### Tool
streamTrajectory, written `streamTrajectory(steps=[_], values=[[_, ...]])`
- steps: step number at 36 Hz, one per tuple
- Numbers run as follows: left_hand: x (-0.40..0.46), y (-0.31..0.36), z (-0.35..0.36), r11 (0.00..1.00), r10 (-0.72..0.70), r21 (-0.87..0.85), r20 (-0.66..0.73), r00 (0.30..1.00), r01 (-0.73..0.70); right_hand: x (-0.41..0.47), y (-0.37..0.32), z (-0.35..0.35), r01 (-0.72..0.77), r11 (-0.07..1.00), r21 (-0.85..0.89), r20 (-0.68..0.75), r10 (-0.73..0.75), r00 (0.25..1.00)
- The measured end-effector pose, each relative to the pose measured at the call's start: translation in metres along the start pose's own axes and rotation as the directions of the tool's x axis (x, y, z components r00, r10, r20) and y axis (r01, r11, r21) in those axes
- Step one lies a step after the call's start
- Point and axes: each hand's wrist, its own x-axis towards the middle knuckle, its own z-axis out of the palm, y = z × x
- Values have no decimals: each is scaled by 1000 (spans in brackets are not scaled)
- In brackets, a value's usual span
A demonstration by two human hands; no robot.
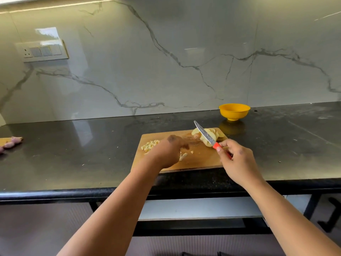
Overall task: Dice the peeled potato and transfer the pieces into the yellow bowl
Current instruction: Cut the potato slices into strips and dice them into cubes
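Potato slices [212, 135] lie at the board's far right, just beyond the left hand [170, 151] w/ fingers loosely curled, empty — right hand [235, 157] grips knife [204, 133], blade angled over them.

A glossy white marble wall [184, 52] with grey veins rose behind the dark stone counter [73, 154]. A switch plate [43, 51] sat far left. Light reflected off both surfaces.
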Motion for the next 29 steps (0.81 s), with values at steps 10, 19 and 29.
streamTrajectory(steps=[10, 19, 29], values=[[-10, 2, 14, 966, 55, 254, -48, 997, -41, 1, 0, 1, -23, 1000, -1, 21, 23, 1000], [-12, 2, 10, 977, -92, 189, -40, 995, 98, 1, -1, 0, -30, 999, -15, 30, 30, 999], [-9, 7, 5, 950, -196, 273, 151, 969, 150, 0, -1, 0, -33, 999, 7, 31, 33, 999]])
